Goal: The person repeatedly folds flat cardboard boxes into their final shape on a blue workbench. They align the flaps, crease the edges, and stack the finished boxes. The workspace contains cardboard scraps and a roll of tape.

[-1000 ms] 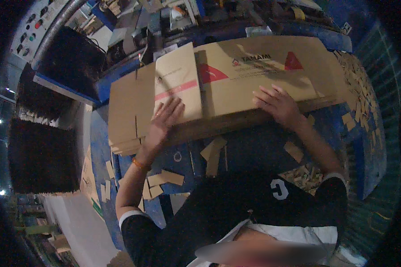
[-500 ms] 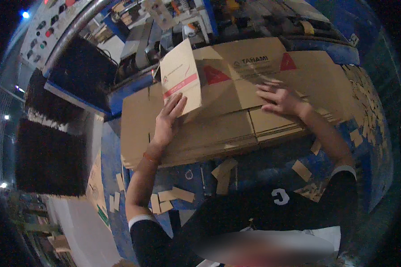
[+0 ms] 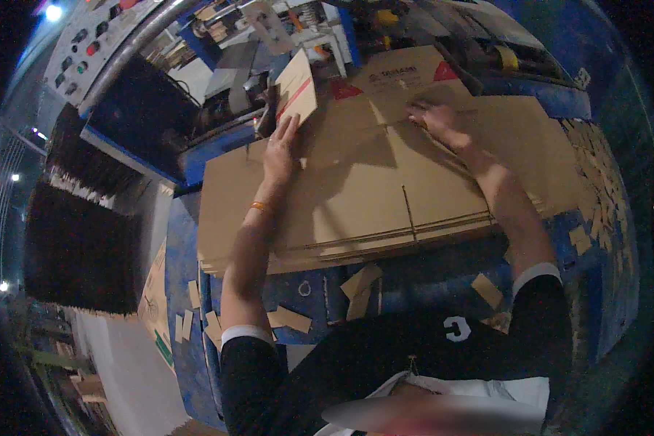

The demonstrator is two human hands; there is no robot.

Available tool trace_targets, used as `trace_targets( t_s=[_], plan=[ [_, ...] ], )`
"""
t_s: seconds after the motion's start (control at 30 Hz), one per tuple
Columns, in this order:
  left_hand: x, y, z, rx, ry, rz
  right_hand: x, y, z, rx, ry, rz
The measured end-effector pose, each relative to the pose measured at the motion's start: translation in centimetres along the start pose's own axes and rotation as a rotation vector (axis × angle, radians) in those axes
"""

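Observation:
A printed brown cardboard box blank (image 3: 392, 91) with red marks lies over the far side of a stack of flat cardboard blanks (image 3: 327, 211). Its left panel (image 3: 298, 91) stands tilted up. My left hand (image 3: 283, 149) lies against the lower part of this panel, fingers stretched out; the thumb is not clearly visible. Toward the right, my right hand (image 3: 436, 123) has its fingers curled at the near edge of the printed blank. The fingertips there are partly hidden.
Machine rollers and belts (image 3: 516, 58) lie beyond the stack. A control panel (image 3: 87, 47) stands at the far left, above black brushes (image 3: 83, 251). Cardboard scraps (image 3: 291, 320) litter the blue table (image 3: 414, 272), and more offcuts (image 3: 599, 182) are heaped at the right.
The printed blank has slid away from me toward the machine, baring more of the stack. Both hands moved forward with it, and the right fingers went from spread to curled.

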State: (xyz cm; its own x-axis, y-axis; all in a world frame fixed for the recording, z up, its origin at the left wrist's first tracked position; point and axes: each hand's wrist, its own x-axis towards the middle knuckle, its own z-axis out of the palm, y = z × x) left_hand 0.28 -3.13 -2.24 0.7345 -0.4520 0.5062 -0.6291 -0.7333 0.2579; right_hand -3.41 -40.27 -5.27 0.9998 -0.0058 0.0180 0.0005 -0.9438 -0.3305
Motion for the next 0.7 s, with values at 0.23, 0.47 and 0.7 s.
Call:
trace_targets(
  t_s=[0.23,0.47,0.7],
  plan=[
    [-6.0,3.0,-3.7,0.001,0.272,-0.088,-0.4,-0.2,2.1,0.149,0.625,-0.205],
    [-18.6,0.9,-5.3,0.366,0.748,-1.117,-12.6,2.1,-0.7,-0.040,0.356,0.052],
    [-16.5,3.3,-5.0,0.105,0.613,-1.247,-16.2,2.8,-1.2,-0.106,0.516,0.102]
  ],
)
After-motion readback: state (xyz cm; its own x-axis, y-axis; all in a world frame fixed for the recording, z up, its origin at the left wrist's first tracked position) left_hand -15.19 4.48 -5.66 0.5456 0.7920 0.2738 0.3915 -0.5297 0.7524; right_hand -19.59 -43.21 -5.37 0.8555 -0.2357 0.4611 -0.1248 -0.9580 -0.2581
